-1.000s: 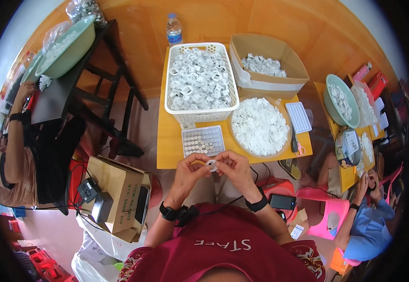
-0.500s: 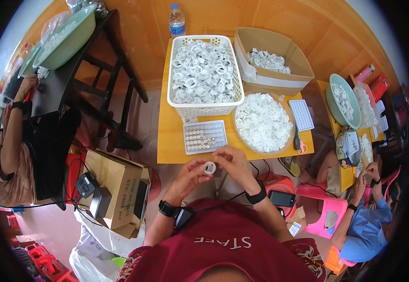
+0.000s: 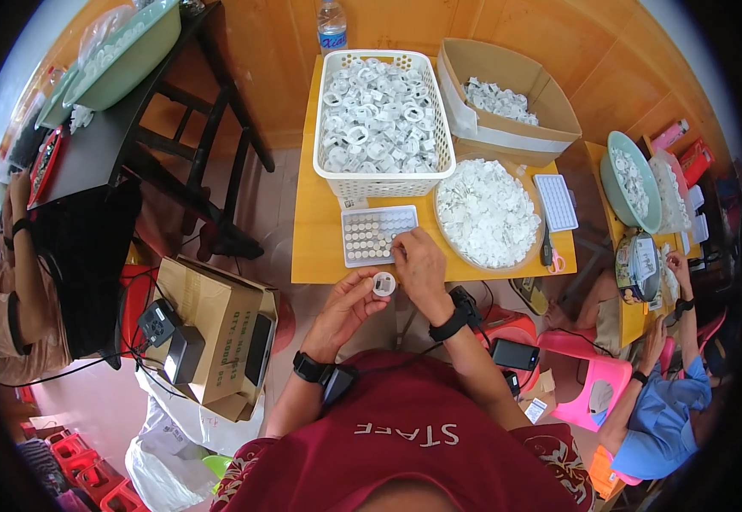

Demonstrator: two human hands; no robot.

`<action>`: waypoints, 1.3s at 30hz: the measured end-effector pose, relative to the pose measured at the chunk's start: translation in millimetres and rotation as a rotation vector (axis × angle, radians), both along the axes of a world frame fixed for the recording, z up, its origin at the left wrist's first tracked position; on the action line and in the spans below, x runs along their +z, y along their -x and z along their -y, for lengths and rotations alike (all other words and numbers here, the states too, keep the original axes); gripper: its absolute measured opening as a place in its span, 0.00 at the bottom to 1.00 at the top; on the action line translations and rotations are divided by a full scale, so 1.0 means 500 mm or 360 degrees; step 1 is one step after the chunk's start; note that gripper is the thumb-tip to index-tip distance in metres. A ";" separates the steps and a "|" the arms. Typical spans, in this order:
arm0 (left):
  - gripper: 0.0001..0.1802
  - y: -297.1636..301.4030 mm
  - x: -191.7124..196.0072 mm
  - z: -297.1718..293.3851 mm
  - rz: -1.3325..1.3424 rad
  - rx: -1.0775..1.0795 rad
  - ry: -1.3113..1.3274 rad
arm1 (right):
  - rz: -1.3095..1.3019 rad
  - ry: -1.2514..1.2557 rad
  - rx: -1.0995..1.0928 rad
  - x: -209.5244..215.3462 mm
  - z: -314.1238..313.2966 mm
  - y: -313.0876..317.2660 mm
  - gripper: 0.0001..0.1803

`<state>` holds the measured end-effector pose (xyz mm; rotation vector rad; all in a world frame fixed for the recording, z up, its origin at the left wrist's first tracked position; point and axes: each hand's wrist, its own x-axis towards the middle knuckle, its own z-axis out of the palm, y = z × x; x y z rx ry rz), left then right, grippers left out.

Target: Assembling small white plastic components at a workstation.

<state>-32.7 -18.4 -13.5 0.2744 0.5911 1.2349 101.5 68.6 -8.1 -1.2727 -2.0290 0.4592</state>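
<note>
Between thumb and fingers, my left hand [image 3: 350, 309] pinches a round white plastic part [image 3: 384, 284] with a dark slot in its face. My right hand [image 3: 424, 271] reaches over the right side of a white compartment tray [image 3: 406, 218] holding rows of small silver discs [image 3: 362, 243]. Its fingertips are drawn together at the discs; whatever may be in them is hidden. Behind the tray stands a white basket [image 3: 388, 183] heaped with white ring-shaped parts [image 3: 379, 111]. Right of my right hand, a round tub is piled with small white pieces [image 3: 486, 213].
An open cardboard box [image 3: 507, 141] with white parts fills the table's back right. A second pale tray [image 3: 556, 203] and pink-handled scissors [image 3: 557, 264] lie at the right edge. Co-workers sit at both sides. A large carton [image 3: 209, 341] is at my left, a pink stool [image 3: 588, 388] at my right.
My right hand has left the white part and moved forward to the disc tray. My left hand still holds the part. The view has shifted slightly.
</note>
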 end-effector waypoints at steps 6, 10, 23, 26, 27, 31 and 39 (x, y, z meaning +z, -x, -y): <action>0.15 0.002 -0.002 -0.001 0.0008 0.0042 0.0021 | -0.0314 0.0027 0.0134 0.004 0.005 -0.007 0.05; 0.14 0.005 0.004 -0.004 -0.0033 0.0066 -0.0032 | -0.0681 0.0301 0.0312 0.076 0.034 -0.031 0.07; 0.11 -0.013 0.029 -0.013 -0.0378 0.0087 -0.0032 | -0.0379 -0.0221 0.0427 0.071 0.084 -0.034 0.11; 0.11 -0.017 0.031 -0.012 -0.0465 0.0109 -0.0024 | -0.0365 -0.0177 0.0459 0.072 0.086 -0.034 0.11; 0.11 -0.018 0.032 -0.012 -0.0507 0.0113 -0.0029 | -0.0365 -0.0176 0.0456 0.075 0.086 -0.034 0.11; 0.11 -0.019 0.029 -0.011 -0.0577 0.0086 -0.0033 | -0.0413 0.0015 0.0484 0.069 0.079 -0.037 0.11; 0.10 -0.019 0.020 -0.011 -0.0565 0.0085 -0.0051 | -0.0418 0.0322 0.0383 0.075 0.076 -0.043 0.05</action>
